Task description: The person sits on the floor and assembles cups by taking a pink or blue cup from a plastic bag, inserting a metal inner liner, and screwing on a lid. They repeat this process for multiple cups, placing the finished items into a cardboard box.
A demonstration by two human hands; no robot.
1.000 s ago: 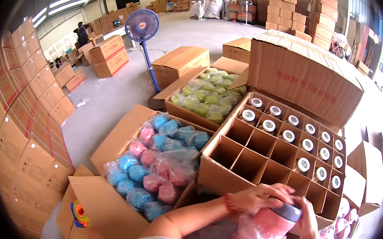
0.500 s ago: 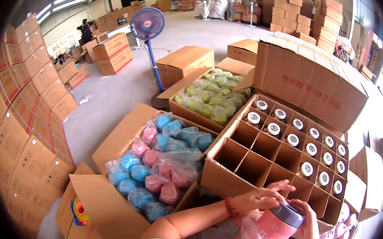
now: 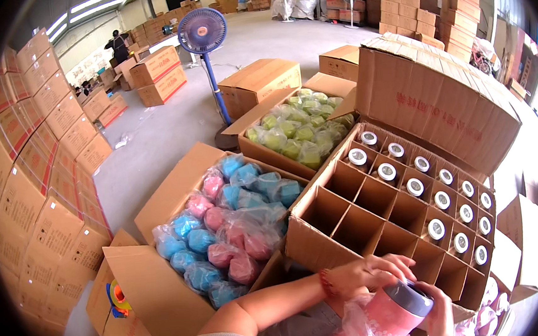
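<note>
A pink cylindrical bottle (image 3: 391,316) with a dark grey end lies tilted near my lap, partly inside a clear plastic bag (image 3: 358,319). My left hand (image 3: 372,275), with a red bracelet on the wrist, reaches over the bottle, its bent fingers at the rim of the grey end. Around the far side of that end my right hand (image 3: 440,309) is curled, its fingertips at the rim. Just beyond both hands stands a carton with cardboard dividers (image 3: 300,247). Several of its cells hold jars with white lids (image 3: 435,229); the nearer left cells hold nothing visible.
To the left, an open carton (image 3: 146,288) holds blue and pink bagged items (image 3: 202,241). Behind it is a carton of green bagged items (image 3: 304,127). A blue standing fan (image 3: 202,31) rises farther back. Stacked cartons (image 3: 67,247) line the left side.
The view has shifted slightly, and the bottle sits a little farther right in it. Both hands stay at its grey end, the left fingers slightly more bent over the rim.
</note>
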